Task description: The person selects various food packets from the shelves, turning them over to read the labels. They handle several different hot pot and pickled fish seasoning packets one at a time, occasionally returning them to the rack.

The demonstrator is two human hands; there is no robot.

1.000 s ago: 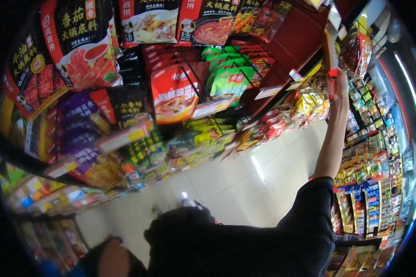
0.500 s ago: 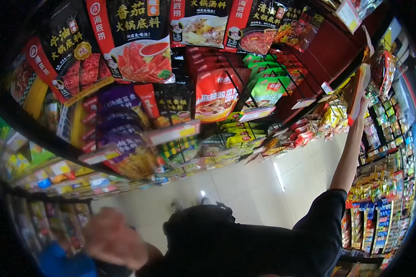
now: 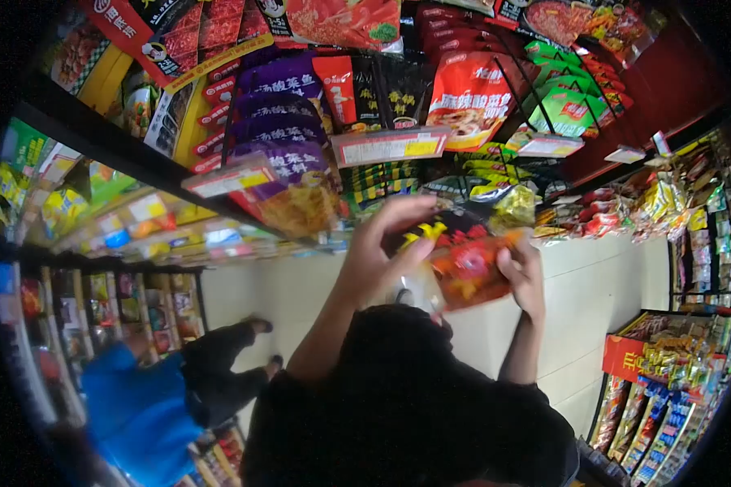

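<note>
A black and red food packet [image 3: 466, 274] with yellow lettering is held in front of my chest, smeared by motion. My left hand [image 3: 378, 253] grips its left side, with the thumb across the front. On its right side, my right hand [image 3: 525, 274] has its thumb pressed on the face and the fingers behind. Just beyond the packet, a yellow-green packet [image 3: 513, 206] shows at the shelf's lower edge.
Shelves ahead hold purple packets [image 3: 288, 146], a red packet [image 3: 473, 93] and green packets [image 3: 573, 101]. Price tags [image 3: 390, 146] jut from the racks. At lower left a person in a blue shirt [image 3: 138, 406] bends towards another shelf. Pale floor tiles [image 3: 585, 325] lie below.
My right hand has come from the right-hand rack to my front with the packet. My left hand has risen from the lower left and taken hold too. The view has shifted.
</note>
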